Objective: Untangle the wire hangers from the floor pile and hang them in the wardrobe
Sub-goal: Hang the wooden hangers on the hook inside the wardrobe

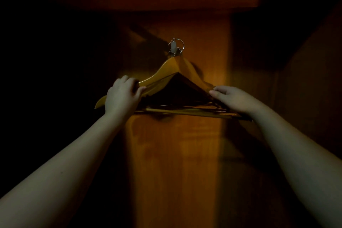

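Hung by silver metal hooks on a small pale peg fixed to the lit orange-brown wooden back panel of the wardrobe: a stack of honey-coloured wooden coat hangers with straight lower crossbars, wooden rather than wire as far as could be told; number in the stack not countable in the gloom, though more than one hook and more than one bar showed. Straight ahead of both hands and slightly above them; long axis running left to right across the view, peak uppermost, crossbars roughly level but dipping a little toward the right. Left hand curled round the left shoulder of the front hanger, fingers over the top edge, thumb beneath, the hanger's tip jutting out past the hand to the lower left; right hand laid on the right shoulder with fingertips pinching or pressing the sloping arm, grasp not fully certain in the dark. Both hands about equally near, one at each end, hooks midway between them. Judged: seating or levelling on the peg in progress; next move likely dependent on keeping the long axis level so the hooks stayed caught; floor pile out of sight.
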